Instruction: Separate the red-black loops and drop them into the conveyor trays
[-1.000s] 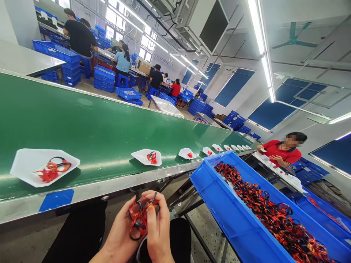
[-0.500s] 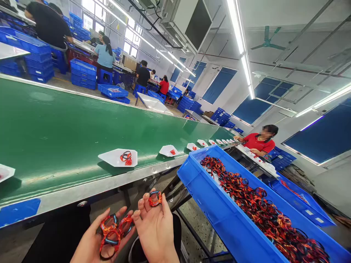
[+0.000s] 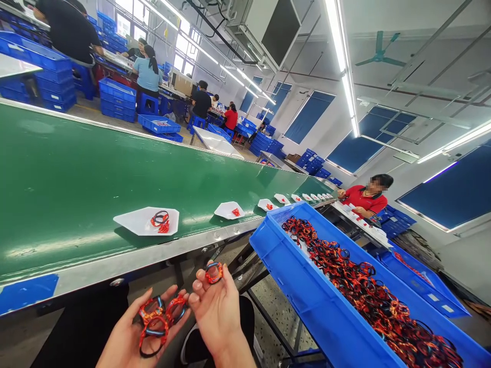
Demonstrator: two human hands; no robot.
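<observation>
The room is bright and evenly lit by long ceiling light strips (image 3: 342,61) and daylight from the far windows (image 3: 126,23). A pale band of glare crosses the green conveyor belt (image 3: 76,204), and the white tray (image 3: 130,222) casts a soft, short shadow. Wide-angle distortion bends the walls and ceiling at the edges. The left hand (image 3: 140,332) and right hand (image 3: 218,312) show little blur.

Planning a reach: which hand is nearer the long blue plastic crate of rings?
Right. The right hand sits left of the long blue plastic crate; the left hand is farther left.
</observation>
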